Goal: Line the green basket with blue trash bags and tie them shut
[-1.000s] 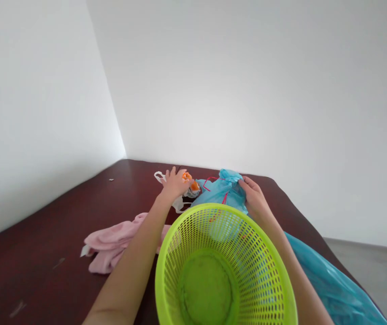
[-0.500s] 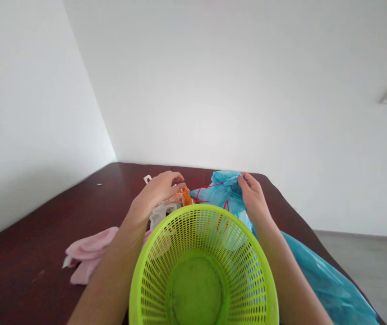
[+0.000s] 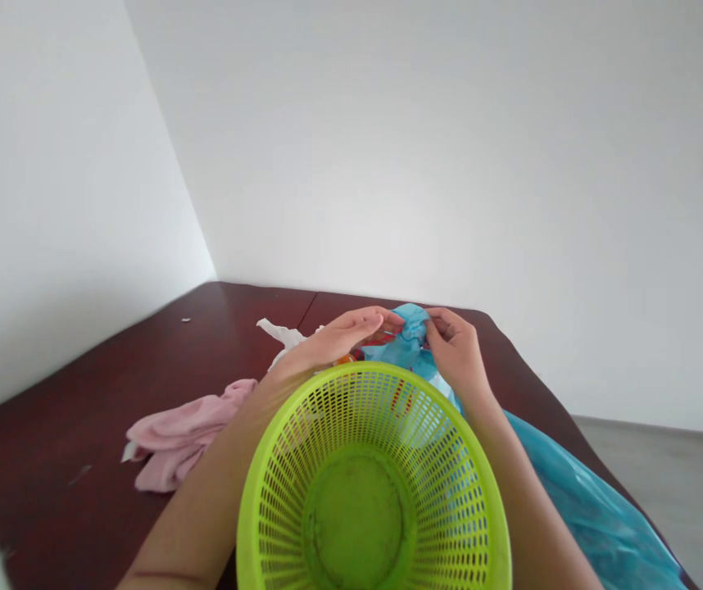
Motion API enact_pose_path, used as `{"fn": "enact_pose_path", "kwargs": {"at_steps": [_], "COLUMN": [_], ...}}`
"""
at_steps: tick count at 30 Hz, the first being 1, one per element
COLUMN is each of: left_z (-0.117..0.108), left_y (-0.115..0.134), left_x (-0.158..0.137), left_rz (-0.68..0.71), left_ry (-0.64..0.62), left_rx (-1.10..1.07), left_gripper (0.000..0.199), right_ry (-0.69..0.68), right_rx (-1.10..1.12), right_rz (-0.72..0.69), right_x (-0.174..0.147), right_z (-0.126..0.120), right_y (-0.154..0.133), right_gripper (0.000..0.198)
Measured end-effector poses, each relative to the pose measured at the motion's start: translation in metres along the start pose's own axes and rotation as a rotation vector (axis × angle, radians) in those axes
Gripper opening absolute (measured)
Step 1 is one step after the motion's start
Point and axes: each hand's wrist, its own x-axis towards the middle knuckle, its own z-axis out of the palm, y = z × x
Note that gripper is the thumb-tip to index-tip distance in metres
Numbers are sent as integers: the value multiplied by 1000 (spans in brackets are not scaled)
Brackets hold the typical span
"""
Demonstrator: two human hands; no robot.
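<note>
Past the far rim of a green perforated plastic basket (image 3: pixel 357 508), my right hand (image 3: pixel 455 344) pinches a gathered part of a light-blue plastic bag (image 3: pixel 411 324) with red ties. My left hand (image 3: pixel 351 332) is open, its fingers stretched toward the bag's left side; whether the fingertips touch it I cannot tell. The basket stands between my forearms with its mouth facing me and nothing inside. Part of the blue bag lies hidden behind the rim. Under and behind my left hand, a white plastic bag (image 3: pixel 281 334) and a bit of orange plastic (image 3: pixel 345 359) show.
A crumpled pink cloth (image 3: pixel 185 434) lies on the dark red table (image 3: pixel 81 393), left of my left forearm. A larger blue plastic sheet or bag (image 3: pixel 591 508) spreads along the right edge. White walls (image 3: pixel 388 164) bound the table at the back and left.
My left hand has moved right, from above the orange and white plastic to the blue bag. The bag's top is bunched smaller near my right fingers. The view has shifted slightly.
</note>
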Motion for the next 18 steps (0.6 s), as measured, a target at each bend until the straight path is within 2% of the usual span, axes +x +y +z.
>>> {"fn": "enact_pose_path", "kwargs": {"at_steps": [3, 7, 12, 15, 18], "left_z": [-1, -2, 1, 1, -1], "left_y": [0, -11, -16, -13, -7], "left_x": [5, 13, 17, 16, 13], "left_rz": [61, 145, 232, 258, 278], "left_ry": [39, 136, 171, 222, 339], "left_rx": [73, 134, 154, 250, 396], "left_gripper": [52, 55, 45, 35, 25], "right_ry": [8, -36, -94, -43, 69], "right_rx": [112, 178, 4, -99, -138], "right_rz": [49, -26, -121, -159, -196], "right_x": [-5, -10, -8, -6, -6], "right_z": [4, 10, 10, 7, 4], "right_y": [-5, -11, -8, -9, -11], "right_gripper": [39, 44, 22, 20, 19]}}
